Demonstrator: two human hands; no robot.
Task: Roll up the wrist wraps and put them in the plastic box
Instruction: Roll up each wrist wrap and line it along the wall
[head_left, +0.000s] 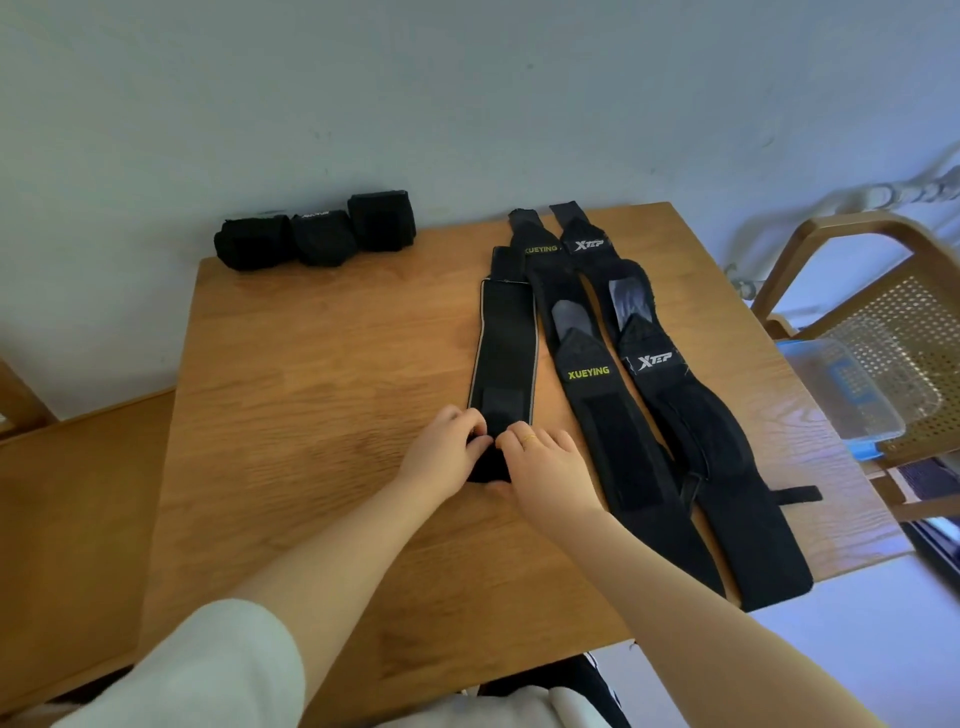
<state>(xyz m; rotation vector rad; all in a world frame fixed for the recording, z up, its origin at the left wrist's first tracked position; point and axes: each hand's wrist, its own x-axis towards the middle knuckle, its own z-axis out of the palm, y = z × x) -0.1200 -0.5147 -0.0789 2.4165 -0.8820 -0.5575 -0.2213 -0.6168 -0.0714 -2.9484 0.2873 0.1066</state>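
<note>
Both forearms extended; left hand (448, 451), right hand (546, 462) pinching wrap (503, 364) end.

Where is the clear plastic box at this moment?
In the head view, the clear plastic box with a blue lid sits at the right, on the woven seat of a wooden chair, just off the right edge of the wooden table.

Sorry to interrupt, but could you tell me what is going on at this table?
A person is rolling up a black wrist wrap from its near end, both the left hand and right hand gripping the roll. Three finished rolls sit at the table's far edge. More flat wraps wait alongside. The plastic box sits on a chair.
</note>
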